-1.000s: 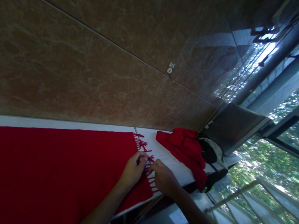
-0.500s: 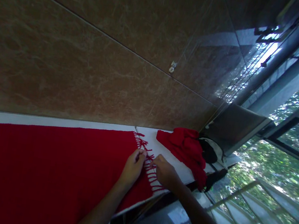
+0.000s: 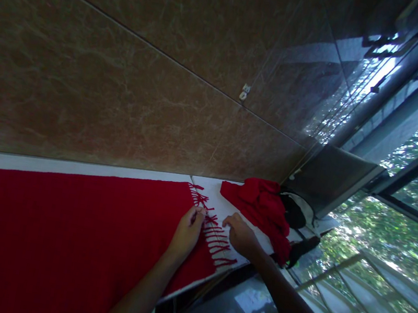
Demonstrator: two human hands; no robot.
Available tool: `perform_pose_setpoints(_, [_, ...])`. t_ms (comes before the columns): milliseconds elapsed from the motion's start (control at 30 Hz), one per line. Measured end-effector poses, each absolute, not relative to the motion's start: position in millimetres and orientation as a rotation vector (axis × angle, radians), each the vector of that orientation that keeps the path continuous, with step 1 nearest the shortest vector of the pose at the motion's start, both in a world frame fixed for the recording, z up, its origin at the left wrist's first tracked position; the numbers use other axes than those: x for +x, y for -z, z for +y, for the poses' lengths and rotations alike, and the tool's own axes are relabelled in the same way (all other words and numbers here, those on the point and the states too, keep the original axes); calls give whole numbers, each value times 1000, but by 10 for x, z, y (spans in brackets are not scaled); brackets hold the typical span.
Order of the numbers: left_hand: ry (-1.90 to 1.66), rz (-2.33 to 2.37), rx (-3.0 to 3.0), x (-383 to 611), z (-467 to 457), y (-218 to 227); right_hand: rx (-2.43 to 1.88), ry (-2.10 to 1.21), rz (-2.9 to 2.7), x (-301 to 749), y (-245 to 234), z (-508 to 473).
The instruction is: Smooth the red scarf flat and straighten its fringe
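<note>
A long red cloth (image 3: 74, 230), like a scarf or shawl, lies flat with a red fringe (image 3: 216, 234) along its right end. Over the cloth's edge, beside the upper fringe strands, is my left hand (image 3: 187, 230), with thumb and fingertips pinched together. A thin pale line shows at those fingertips, too small to name. My right hand (image 3: 242, 236) hovers just right of the fringe, apart from it, its fingers curled closed. Whether it holds a thread or anything else is too small to see. Several lower strands hang straight, while the upper ones look bunched or knotted.
The cloth rests on a white tabletop (image 3: 208, 184) against a brown tiled wall (image 3: 125, 85). A crumpled red cloth (image 3: 261, 202) and a black item (image 3: 292, 212) lie at the right end. Beyond are a window (image 3: 417, 195) and a pale slatted rack (image 3: 363, 308).
My right hand has moved a little to the right, away from the fringe and my left hand. My left hand stays pinched at the same place.
</note>
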State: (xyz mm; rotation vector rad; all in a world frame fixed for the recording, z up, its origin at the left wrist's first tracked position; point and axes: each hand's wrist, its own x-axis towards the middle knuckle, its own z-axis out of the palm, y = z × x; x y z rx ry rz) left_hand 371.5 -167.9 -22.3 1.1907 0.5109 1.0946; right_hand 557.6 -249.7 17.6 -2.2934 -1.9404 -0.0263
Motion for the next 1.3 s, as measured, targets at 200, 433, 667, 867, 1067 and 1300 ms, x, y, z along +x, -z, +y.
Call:
perform_pose_setpoints(200, [-1090, 531, 953, 3661, -1653, 180, -2180, -97, -2051, 5185, -136, -2296])
perform_pose_setpoints(433, [-1110, 520, 834, 3644, -1638, 159, -2290, -4, -1958, 5535, -121, -2361])
perform_pose_setpoints(667, [-1092, 502, 841, 3648, -1635, 158, -2197, -20, -2009, 5315, -169, -2261])
perform_pose_setpoints(867, [-1098, 511, 857, 3640, -1650, 147, -2280, -67, -2049, 5156, -209, -2173])
perform_pose_setpoints(1067, [-1085, 514, 857, 3642, -1652, 131, -2470, 35, -1874, 5442, -336, -2199])
perform_pose_setpoints(1300, [-1091, 521, 875, 3642, -1644, 144, -2317, -19, -2036, 4942, -306, -2028])
